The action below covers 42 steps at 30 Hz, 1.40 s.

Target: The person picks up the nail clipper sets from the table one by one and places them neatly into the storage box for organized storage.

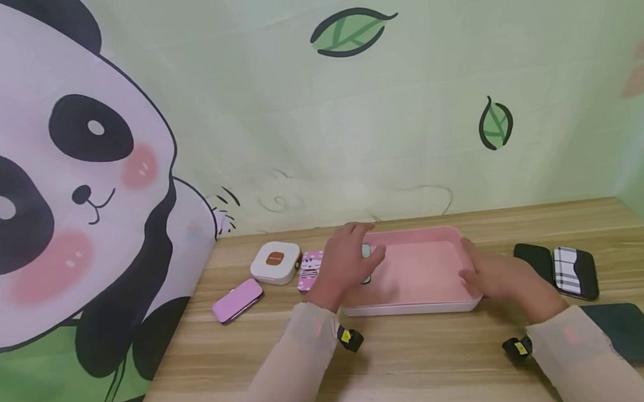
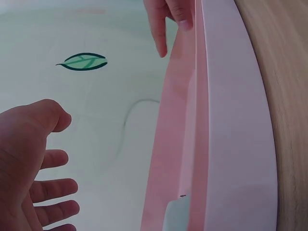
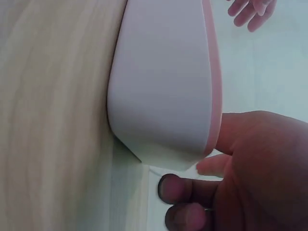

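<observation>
A pink tray (image 1: 416, 269) with white outer sides lies in the middle of the table. My right hand (image 1: 501, 275) grips its right end, the thumb over the rim and the other fingers outside; the right wrist view shows that hand (image 3: 264, 163) at the tray's corner (image 3: 163, 82). Over the tray's left end hovers my left hand (image 1: 345, 261), fingers spread and holding nothing; it also shows in the left wrist view. Near it in the tray is a pale mint thing (image 2: 177, 214), mostly hidden. Just left of that hand lies a pink case with a cartoon face (image 1: 309, 270), partly covered.
A white rounded box (image 1: 276, 262) with a brown label and a flat pink-purple case (image 1: 238, 301) are at the left. Right of the tray lie a black item (image 1: 532, 260), a black-and-white plaid case (image 1: 576, 273) and a dark green flat pad (image 1: 631, 332). A panda-printed cloth hangs behind.
</observation>
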Tool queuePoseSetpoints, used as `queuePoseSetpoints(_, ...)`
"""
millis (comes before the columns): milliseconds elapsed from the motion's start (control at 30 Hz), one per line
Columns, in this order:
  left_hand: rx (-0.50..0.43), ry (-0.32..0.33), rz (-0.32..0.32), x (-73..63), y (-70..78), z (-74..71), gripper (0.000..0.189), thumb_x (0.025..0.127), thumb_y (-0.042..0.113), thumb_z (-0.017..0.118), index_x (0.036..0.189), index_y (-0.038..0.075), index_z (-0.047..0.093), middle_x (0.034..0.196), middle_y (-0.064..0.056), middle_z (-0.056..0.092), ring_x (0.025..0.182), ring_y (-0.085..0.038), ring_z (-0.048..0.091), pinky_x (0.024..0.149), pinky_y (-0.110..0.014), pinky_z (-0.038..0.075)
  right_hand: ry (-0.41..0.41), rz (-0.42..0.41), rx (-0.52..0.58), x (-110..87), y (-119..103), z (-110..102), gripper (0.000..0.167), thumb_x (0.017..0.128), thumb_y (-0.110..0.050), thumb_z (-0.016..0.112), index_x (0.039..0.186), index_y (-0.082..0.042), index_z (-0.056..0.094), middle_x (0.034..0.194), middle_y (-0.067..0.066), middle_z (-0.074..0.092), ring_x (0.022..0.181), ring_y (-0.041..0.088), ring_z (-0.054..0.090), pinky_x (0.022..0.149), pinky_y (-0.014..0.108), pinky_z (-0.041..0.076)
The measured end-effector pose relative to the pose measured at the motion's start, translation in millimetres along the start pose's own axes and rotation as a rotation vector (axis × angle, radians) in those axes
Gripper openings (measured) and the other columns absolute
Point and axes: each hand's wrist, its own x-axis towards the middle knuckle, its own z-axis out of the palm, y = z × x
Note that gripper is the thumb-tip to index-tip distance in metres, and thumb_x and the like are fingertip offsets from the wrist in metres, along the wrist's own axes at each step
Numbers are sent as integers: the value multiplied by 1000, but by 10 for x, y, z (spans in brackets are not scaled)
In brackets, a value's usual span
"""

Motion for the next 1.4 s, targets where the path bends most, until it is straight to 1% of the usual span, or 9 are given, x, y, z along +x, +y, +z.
queuePoseSetpoints(200, 1, 13, 8, -39, 24, -21, 56, 97, 52, 53, 144, 21, 53, 145, -1, 53, 136, -22, 48, 112, -44, 41, 50, -14, 52, -23, -10, -72, 76, 105, -35, 46, 156, 9, 11, 157, 32, 28, 129, 45, 52, 104, 62, 42)
queuePoseSetpoints(367, -40, 50, 39, -116, 7, -54, 56, 96, 52, 54, 144, 22, 52, 145, 0, 54, 135, -22, 48, 112, -44, 41, 93, 14, 19, -43, -58, -130, 65, 104, -33, 46, 155, 3, 28, 144, 33, 47, 125, 46, 54, 99, 65, 45)
queuePoseSetpoints(500, -81, 66, 93, -156, 4, -81, 57, 96, 52, 54, 145, 22, 52, 147, 1, 53, 137, -22, 46, 112, -45, 40, 172, 5, -29, -89, -124, -194, 58, 104, -32, 45, 154, -4, 35, 144, 32, 46, 130, 50, 48, 99, 68, 43)
queuePoseSetpoints(600, -109, 71, 121, -175, 8, -106, 57, 96, 52, 55, 145, 24, 51, 149, 0, 50, 140, -22, 44, 113, -47, 39, 254, -37, -27, -126, -178, -249, 58, 105, -37, 45, 154, -7, 36, 149, 28, 43, 136, 50, 41, 104, 69, 38)
queuePoseSetpoints(800, -137, 102, 177, -231, 72, -207, 57, 95, 51, 58, 146, 25, 51, 153, -3, 45, 142, -24, 41, 114, -51, 37, 412, -129, 30, -238, -335, -406, 65, 101, -48, 52, 153, -12, 37, 150, 22, 43, 139, 45, 38, 108, 67, 35)
queuePoseSetpoints(1000, -140, 165, 237, -276, 192, -347, 55, 95, 47, 60, 144, 23, 53, 151, -4, 48, 140, -24, 44, 112, -51, 39, 548, -230, 26, -371, -499, -541, 63, 98, -38, 62, 151, -10, 42, 150, 20, 44, 138, 44, 40, 106, 67, 37)
queuePoseSetpoints(1133, -150, 175, 264, -314, 253, -419, 56, 95, 47, 60, 144, 21, 53, 151, -3, 48, 140, -23, 44, 113, -50, 38, 622, -282, 8, -447, -578, -580, 64, 94, -31, 68, 149, -9, 45, 150, 19, 45, 137, 42, 40, 105, 67, 38)
queuePoseSetpoints(1233, -176, 198, 288, -364, 269, -452, 55, 95, 45, 61, 143, 20, 55, 149, -1, 50, 139, -21, 45, 112, -49, 39, 666, -319, 0, -500, -634, -599, 66, 90, -27, 71, 148, -9, 46, 149, 17, 45, 137, 40, 40, 105, 66, 39)
queuePoseSetpoints(1400, -214, 281, 354, -503, 278, -470, 51, 93, 40, 63, 140, 20, 58, 144, 0, 55, 134, -20, 50, 109, -46, 43, 711, -406, 7, -569, -730, -622, 67, 87, -21, 74, 147, -8, 48, 147, 16, 47, 135, 38, 43, 102, 65, 40)
